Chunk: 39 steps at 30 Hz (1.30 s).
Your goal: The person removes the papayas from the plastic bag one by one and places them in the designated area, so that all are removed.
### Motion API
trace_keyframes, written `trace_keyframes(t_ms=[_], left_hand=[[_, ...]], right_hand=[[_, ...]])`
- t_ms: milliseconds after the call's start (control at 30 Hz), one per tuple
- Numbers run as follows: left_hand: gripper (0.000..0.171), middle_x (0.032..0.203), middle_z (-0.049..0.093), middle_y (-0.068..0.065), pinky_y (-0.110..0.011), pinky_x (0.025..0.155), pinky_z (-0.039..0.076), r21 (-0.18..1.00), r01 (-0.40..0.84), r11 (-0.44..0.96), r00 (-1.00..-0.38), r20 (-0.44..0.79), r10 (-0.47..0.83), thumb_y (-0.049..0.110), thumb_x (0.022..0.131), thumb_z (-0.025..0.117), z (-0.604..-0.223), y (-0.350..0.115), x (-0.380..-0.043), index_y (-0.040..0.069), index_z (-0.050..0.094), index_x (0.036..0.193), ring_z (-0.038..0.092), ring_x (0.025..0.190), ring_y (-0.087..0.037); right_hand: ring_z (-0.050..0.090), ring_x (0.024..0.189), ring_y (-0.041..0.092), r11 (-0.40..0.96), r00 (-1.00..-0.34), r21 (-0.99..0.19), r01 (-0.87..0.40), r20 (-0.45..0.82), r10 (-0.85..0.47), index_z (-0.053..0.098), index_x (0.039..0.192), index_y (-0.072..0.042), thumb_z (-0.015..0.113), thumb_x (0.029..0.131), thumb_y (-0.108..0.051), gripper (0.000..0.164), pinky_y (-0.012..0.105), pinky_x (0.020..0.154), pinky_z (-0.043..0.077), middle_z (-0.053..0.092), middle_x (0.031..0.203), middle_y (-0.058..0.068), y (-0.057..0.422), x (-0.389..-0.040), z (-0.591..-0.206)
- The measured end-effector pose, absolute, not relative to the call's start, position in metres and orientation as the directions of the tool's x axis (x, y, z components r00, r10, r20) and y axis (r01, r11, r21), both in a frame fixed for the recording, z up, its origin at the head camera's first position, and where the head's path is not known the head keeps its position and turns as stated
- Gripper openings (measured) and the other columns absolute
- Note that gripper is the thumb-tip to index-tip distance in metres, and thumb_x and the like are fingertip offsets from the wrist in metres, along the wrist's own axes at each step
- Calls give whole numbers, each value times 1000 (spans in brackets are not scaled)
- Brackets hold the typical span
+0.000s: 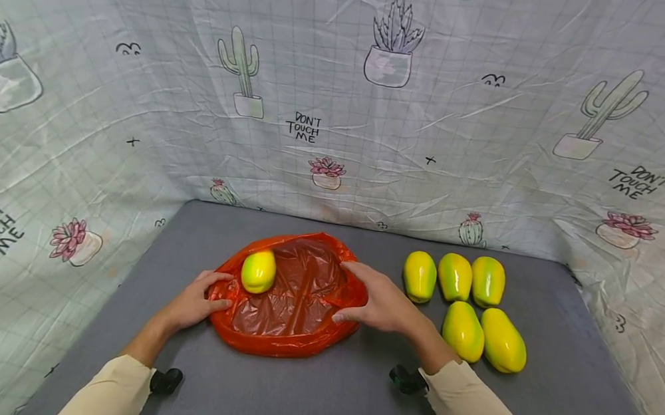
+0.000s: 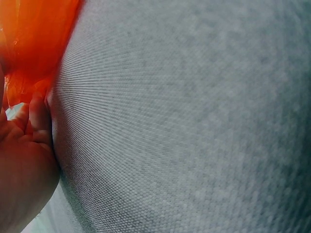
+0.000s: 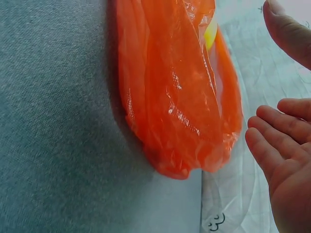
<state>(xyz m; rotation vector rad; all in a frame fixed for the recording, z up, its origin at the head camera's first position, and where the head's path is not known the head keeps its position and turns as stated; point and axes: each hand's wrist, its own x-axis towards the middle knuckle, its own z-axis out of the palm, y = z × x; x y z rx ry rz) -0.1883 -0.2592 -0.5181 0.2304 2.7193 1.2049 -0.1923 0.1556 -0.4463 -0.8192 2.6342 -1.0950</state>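
A red plastic bag (image 1: 289, 344) lies spread on the grey table, its mouth facing up and its rim folded outward. Inside, toward its left, is one glossy yellow-green fruit (image 1: 258, 271), papaya-like in shape. My left hand (image 1: 197, 299) grips the bag's left rim, thumb and fingers over the edge; in the left wrist view the fingers (image 2: 39, 114) meet the red film, and part of the hand is cut off. At the bag's right side is my right hand (image 1: 380, 299), thumb and fingers spread. The right wrist view shows its fingers (image 3: 277, 133) relaxed, holding nothing.
Several similar yellow-green fruits (image 1: 463, 332) lie in two rows on the table (image 1: 313, 406), right of the bag and close to my right forearm. A patterned cloth (image 1: 342, 101) hangs behind the table and along both sides. Black wrist straps (image 1: 165, 382) show below the sleeves.
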Motion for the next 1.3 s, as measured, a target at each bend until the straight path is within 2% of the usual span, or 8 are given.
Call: trace_keyframes(t_ms=[400,700,933,1100,1300], left_hand=[[55,150,43,-26,-62,116,36,745,50,665,-974,-111,198,22,95,74,-515,-259,-187,4,56,143,44,139,-46],[56,152,42,-26,-61,114,38,739,56,671,-973,-110,202,24,95,74,-511,-257,-186,4,56,144,44,139,-46],[56,152,42,-26,-62,115,37,749,45,660,-973,-116,198,22,95,75,-513,-257,-185,3,56,144,43,140,-46],[55,153,41,-27,-63,116,36,752,41,658,-974,-116,192,21,95,74,-512,-257,-186,4,56,144,42,141,-47],[55,152,41,-27,-63,115,36,747,39,664,-975,-118,189,21,95,74,-513,-258,-186,3,56,144,43,140,-47]], right_hand=[[48,146,34,546,-820,-732,-407,29,-571,41,158,-8,88,81,-45,98,56,117,43,47,162,10,136,-203,-450],[45,148,36,502,-802,-768,-397,24,-597,43,158,-12,86,82,-47,94,59,118,40,46,163,12,124,-210,-453],[45,148,32,520,-810,-764,-381,5,-586,42,158,-11,86,82,-48,95,57,119,40,46,163,10,117,-216,-456],[46,148,34,501,-812,-784,-367,7,-584,42,158,-9,86,82,-46,95,57,118,41,47,162,9,111,-220,-455],[47,148,31,494,-816,-801,-339,-11,-578,42,159,-11,86,83,-46,95,56,118,41,47,162,6,102,-225,-456]])
